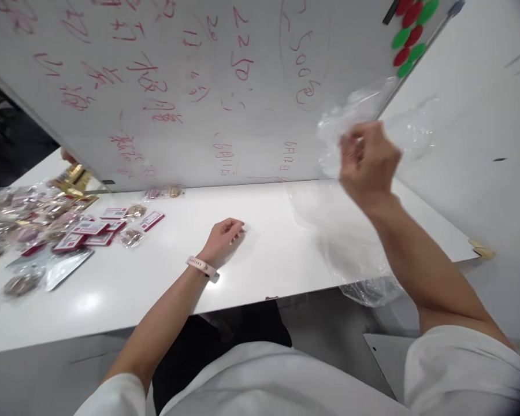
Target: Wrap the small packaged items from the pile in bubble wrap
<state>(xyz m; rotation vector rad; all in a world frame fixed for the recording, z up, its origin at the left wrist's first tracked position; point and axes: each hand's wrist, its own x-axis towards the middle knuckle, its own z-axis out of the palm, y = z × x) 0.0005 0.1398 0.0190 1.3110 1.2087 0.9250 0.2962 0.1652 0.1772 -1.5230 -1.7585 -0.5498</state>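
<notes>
My right hand (368, 164) is raised in front of the whiteboard, somewhat blurred. Its fingers are closed on a crumpled clear plastic bag (342, 130), which spreads out on both sides of the fist. Below it, more clear plastic (351, 254) lies over the table and hangs past the front edge; whether it belongs to the same bag I cannot tell. My left hand (223, 237), with a pale wristband (201, 266) on the wrist, rests on the white table (260, 266). Its fingers are curled in, and nothing shows in them.
On the left lies a heap of small clear packets (30, 231) and red-and-white labelled packs (91, 228). A whiteboard (260, 133) with red writing stands along the back, with red and green magnets (411, 34) on it. A white wall (481, 144) closes the right side.
</notes>
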